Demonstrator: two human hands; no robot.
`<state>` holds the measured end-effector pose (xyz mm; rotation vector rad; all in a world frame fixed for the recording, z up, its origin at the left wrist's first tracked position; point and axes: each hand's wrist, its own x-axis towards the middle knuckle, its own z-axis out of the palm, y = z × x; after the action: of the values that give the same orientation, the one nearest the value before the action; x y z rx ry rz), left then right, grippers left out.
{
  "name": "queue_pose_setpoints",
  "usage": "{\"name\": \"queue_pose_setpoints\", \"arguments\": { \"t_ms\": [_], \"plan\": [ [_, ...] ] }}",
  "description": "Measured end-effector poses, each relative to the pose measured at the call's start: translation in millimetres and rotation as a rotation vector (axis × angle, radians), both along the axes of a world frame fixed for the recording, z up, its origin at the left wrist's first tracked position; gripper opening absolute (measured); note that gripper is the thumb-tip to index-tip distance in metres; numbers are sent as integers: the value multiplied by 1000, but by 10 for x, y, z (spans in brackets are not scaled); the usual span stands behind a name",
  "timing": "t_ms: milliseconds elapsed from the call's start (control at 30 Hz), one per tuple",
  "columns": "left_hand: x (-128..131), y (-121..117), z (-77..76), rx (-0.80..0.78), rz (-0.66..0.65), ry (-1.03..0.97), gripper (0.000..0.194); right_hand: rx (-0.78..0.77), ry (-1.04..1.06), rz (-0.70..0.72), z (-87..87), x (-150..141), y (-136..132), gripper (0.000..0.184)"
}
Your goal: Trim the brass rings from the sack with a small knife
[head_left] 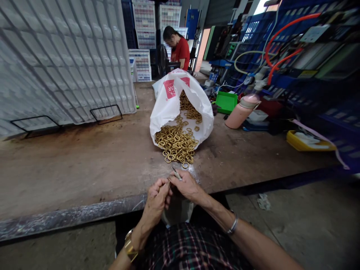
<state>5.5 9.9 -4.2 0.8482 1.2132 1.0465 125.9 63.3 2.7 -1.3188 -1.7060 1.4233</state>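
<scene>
From afar, I see gold-coloured rings [177, 141] spilling from the mouth of a white sack [202, 99] onto a worn workbench [84, 161]. Just in front of the sack, the right hand [188, 184] grips a small pointed tool [176, 174]; the left hand [156, 195] meets it with fingers pinched, on what I cannot tell. Right of the sack are a green bin [227, 102] and a pink bottle [240, 113]; behind it, a person in a red shirt [182, 52]
</scene>
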Motion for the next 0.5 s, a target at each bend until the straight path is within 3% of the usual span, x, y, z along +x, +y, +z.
{"name": "queue_pose_setpoints", "arguments": {
  "t_ms": [133,267,367,500],
  "plan": [
    [-11,-9,-40,12,-25,-48,30,19,5,14,-14,14,12,26],
    [-10,-11,-66,2,-10,-61,29,202,-163,-18,-96,71,19,22],
    [-8,-7,-58,-1,22,-12,30,376,-381,106,-140,122,-22,16],
    [-13,2,-23,7,57,75,30,470,-551,244,-139,137,-89,16]
  ]
}}
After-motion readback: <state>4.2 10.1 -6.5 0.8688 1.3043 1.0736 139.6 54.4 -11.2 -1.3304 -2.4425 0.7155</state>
